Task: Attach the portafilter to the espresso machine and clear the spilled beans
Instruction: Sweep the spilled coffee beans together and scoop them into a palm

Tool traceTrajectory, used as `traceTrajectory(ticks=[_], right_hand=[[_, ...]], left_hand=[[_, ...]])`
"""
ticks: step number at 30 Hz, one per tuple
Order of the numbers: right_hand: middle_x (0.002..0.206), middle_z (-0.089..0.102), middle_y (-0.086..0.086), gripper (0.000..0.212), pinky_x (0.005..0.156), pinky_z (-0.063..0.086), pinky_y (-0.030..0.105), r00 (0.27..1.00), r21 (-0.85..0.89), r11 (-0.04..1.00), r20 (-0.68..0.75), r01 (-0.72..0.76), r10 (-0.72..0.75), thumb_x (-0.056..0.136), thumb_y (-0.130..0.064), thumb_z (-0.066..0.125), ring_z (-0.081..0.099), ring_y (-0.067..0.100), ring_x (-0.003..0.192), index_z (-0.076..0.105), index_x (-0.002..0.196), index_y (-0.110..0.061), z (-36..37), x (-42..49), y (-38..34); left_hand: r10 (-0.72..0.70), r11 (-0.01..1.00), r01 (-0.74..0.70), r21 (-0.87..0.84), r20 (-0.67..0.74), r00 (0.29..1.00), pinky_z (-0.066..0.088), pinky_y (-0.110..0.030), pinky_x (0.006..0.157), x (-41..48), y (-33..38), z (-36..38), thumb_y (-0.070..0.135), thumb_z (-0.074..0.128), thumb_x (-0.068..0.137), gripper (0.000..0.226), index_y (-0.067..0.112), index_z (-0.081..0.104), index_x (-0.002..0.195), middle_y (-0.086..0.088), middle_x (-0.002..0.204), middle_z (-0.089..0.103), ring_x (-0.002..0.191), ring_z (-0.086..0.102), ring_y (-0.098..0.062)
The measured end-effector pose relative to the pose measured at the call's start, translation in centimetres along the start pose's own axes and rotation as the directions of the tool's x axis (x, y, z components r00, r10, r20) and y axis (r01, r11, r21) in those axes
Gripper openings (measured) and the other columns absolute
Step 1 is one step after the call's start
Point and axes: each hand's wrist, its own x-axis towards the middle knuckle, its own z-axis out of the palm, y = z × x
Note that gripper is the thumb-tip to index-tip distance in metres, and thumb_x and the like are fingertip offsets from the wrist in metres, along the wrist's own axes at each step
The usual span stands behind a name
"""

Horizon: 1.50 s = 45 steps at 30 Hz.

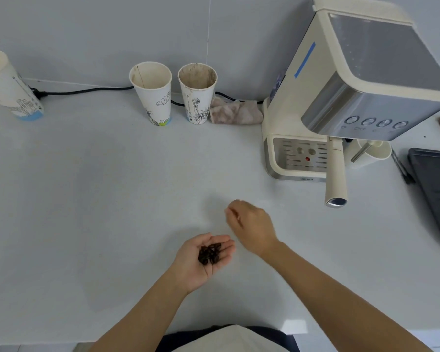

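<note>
Item 1. Left hand [206, 257]: lower centre of the frame, palm up and cupped open, with a small heap of dark coffee beans [210, 253] lying in the palm.

Item 2. Right hand [249, 226]: just right of and above the left hand, back of the hand toward the camera, fingers [233, 212] curled and bunched together at the tips. Whether a bean was pinched between them could not be told; the fingertips were blurred.

Item 3. Espresso machine [341, 97]: upper right of the frame, cream body with a steel front panel and four round buttons. The portafilter [336, 171] sat under the machine's head, its cream handle pointing down toward the lower frame over the drip tray [297, 156].

Item 4. Two paper cups [151, 92], [198, 94]: upper centre, upright, side by side against the wall, both stained inside. A third paper cup [8, 85] stood at the upper left edge.

Item 5. Crumpled cloth [235, 113]: between the right-hand cup and the machine's base.

Item 6. Black cable [87, 90]: ran along the wall behind the cups.

Item 7. Dark tray [437, 189]: right edge of the frame.

Item 8. White countertop [99, 199]: no loose beans could be made out on its surface.
</note>
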Motion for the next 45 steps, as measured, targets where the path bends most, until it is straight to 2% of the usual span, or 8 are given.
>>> traceTrajectory(ticks=[5, 10, 14, 21, 28, 34, 38, 45], right_hand=[[0.120, 0.052, 0.010, 0.040, 0.083, 0.048, 0.034, 0.841, -0.185, 0.911, 0.350, -0.369, 0.412, 0.088, -0.021, 0.051, 0.056, 0.028, 0.102, 0.045, 0.125, -0.009, -1.7, 0.0, 3.3], [0.117, 0.049, 0.014, 0.032, 0.072, 0.042, 0.027, 0.765, -0.216, 0.860, 0.393, -0.462, 0.510, 0.086, -0.005, 0.051, 0.046, 0.021, 0.086, 0.047, 0.118, -0.003, -1.3, 0.1, 3.3], [0.095, 0.047, 0.011, 0.024, 0.060, 0.036, 0.024, 0.783, -0.223, 0.882, 0.406, -0.414, 0.470, 0.084, 0.003, 0.048, 0.043, 0.020, 0.080, 0.053, 0.108, 0.002, -0.6, 0.6, 2.8], [0.106, 0.059, 0.020, 0.027, 0.065, 0.038, 0.030, 0.811, -0.156, 0.921, 0.437, -0.357, 0.388, 0.081, 0.002, 0.053, 0.049, 0.025, 0.080, 0.054, 0.107, 0.004, 0.8, 1.8, 1.4], [0.087, 0.051, 0.012, 0.010, 0.052, 0.033, 0.026, 0.800, -0.184, 0.964, 0.540, -0.191, 0.261, 0.080, -0.005, 0.056, 0.045, 0.023, 0.074, 0.049, 0.086, -0.006, 0.9, 3.1, 0.0], [0.060, 0.029, -0.002, 0.038, 0.045, 0.023, 0.021, 0.770, -0.287, 0.957, 0.603, -0.037, 0.210, 0.081, 0.001, 0.052, 0.037, 0.019, 0.061, 0.027, 0.057, -0.014, 1.8, 3.9, -0.1], [0.060, 0.030, -0.002, 0.043, 0.045, 0.023, 0.021, 0.750, -0.301, 0.953, 0.627, -0.017, 0.211, 0.081, 0.000, 0.054, 0.027, 0.009, 0.051, 0.024, 0.055, -0.017, 1.8, 4.2, 0.0], [0.061, 0.031, -0.002, 0.042, 0.045, 0.024, 0.021, 0.742, -0.326, 0.945, 0.630, -0.011, 0.226, 0.081, 0.004, 0.051, 0.038, 0.018, 0.061, 0.025, 0.055, -0.017, 2.0, 3.9, 0.1]], left_hand=[[-0.007, 1.000, 0.008, -0.018, 0.030, 1.000, 0.059, -0.032, 0.059, -0.3, 0.1, -0.8, 0.017, 0.035, 0.094, 0.052, -0.004, 0.074, 0.067, -0.018, 0.073, 0.074, 0.064, 0.073, -0.023], [-0.004, 1.000, 0.005, -0.021, 0.007, 1.000, 0.058, -0.031, 0.058, -0.7, 0.4, -1.1, 0.017, 0.035, 0.094, 0.053, -0.004, 0.074, 0.065, -0.017, 0.072, 0.074, 0.063, 0.073, -0.023], [0.006, 1.000, -0.006, -0.017, 0.000, 1.000, 0.058, -0.030, 0.059, -0.7, 0.5, -1.3, 0.017, 0.033, 0.094, 0.053, -0.003, 0.073, 0.066, -0.017, 0.072, 0.074, 0.064, 0.073, -0.022], [0.012, 1.000, -0.012, -0.012, -0.015, 1.000, 0.059, -0.031, 0.059, -1.1, 0.6, -1.4, 0.017, 0.034, 0.094, 0.053, -0.003, 0.074, 0.066, -0.017, 0.073, 0.075, 0.065, 0.073, -0.022], [-0.009, 1.000, 0.009, -0.015, -0.027, 1.000, 0.059, -0.031, 0.058, -1.1, 0.8, -1.6, 0.016, 0.034, 0.094, 0.052, -0.004, 0.073, 0.067, -0.018, 0.073, 0.074, 0.064, 0.073, -0.023], [-0.015, 1.000, 0.015, -0.015, -0.044, 0.999, 0.058, -0.032, 0.059, -1.0, 0.8, -1.8, 0.016, 0.035, 0.094, 0.044, -0.006, 0.069, 0.079, -0.018, 0.074, 0.074, 0.064, 0.073, -0.023], [-0.019, 0.999, 0.017, -0.035, -0.046, 0.999, 0.058, -0.032, 0.058, -0.7, 0.9, -1.9, 0.016, 0.035, 0.094, 0.049, -0.006, 0.072, 0.071, -0.019, 0.073, 0.074, 0.063, 0.073, -0.024], [-0.001, 0.999, -0.001, -0.045, -0.057, 0.998, 0.060, -0.031, 0.059, -0.2, 1.0, -2.0, 0.016, 0.035, 0.094, 0.052, -0.004, 0.074, 0.066, -0.018, 0.072, 0.074, 0.065, 0.073, -0.024]])
